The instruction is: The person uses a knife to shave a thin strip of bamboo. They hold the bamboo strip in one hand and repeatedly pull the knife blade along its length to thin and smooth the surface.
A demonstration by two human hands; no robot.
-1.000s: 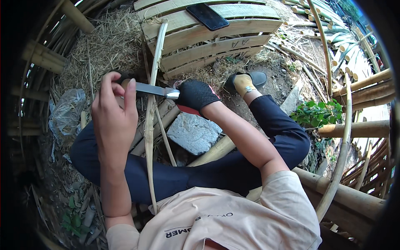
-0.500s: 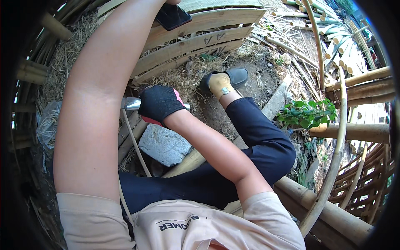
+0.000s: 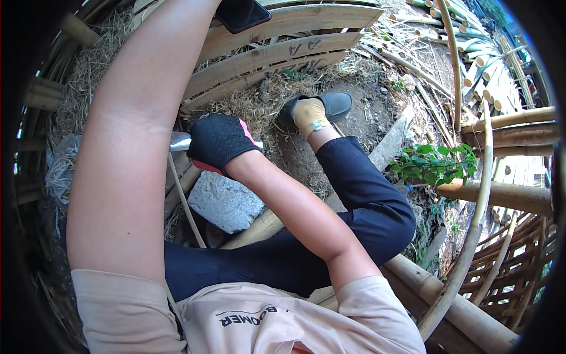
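Observation:
My right hand (image 3: 221,143), in a black and pink glove, is wrapped round a silver metal rod-like tool (image 3: 180,141). The tool's shiny ends show on both sides of the fist; I cannot make out its kind. Just below the fist lies a rough grey stone block (image 3: 227,202), and a thin stick (image 3: 187,203) slants down beside it. My left arm (image 3: 132,130) reaches up past the top edge, so its hand is out of the picture. A dark phone (image 3: 243,15) shows beside that forearm near the top; what holds it is hidden.
Wooden slats (image 3: 295,50) stand ahead on straw-strewn ground. My shoe (image 3: 333,106) rests on the dirt near a leafy plant (image 3: 436,162). Bamboo poles (image 3: 501,194) and a woven bamboo frame (image 3: 507,271) are at right, with cut bamboo (image 3: 483,65) piled beyond. Crumpled clear plastic (image 3: 63,168) lies left.
My left hand's fingers, barely showing at the top before, have left the picture. My right fist appears slightly further left and up, still round the metal tool; the whole view has shifted a little.

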